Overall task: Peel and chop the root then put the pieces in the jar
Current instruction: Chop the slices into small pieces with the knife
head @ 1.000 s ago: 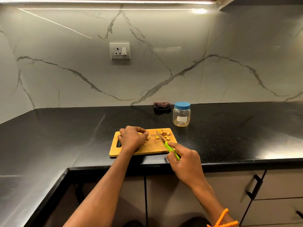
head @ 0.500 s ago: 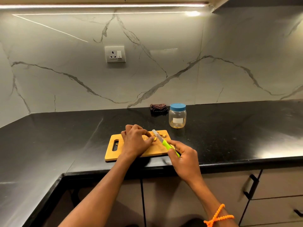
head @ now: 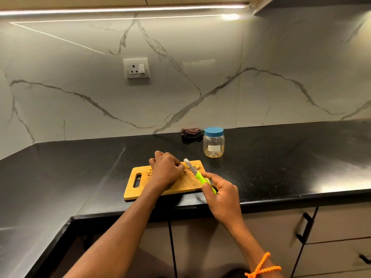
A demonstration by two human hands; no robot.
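Little shifted since earlier frame: left hand [head: 166,171] curled over root [head: 185,167] on cutting board [head: 172,185]; right hand [head: 221,194] gripping knife [head: 197,175], blade at root. Jar [head: 213,142] capped, beyond board on table [head: 281,161].
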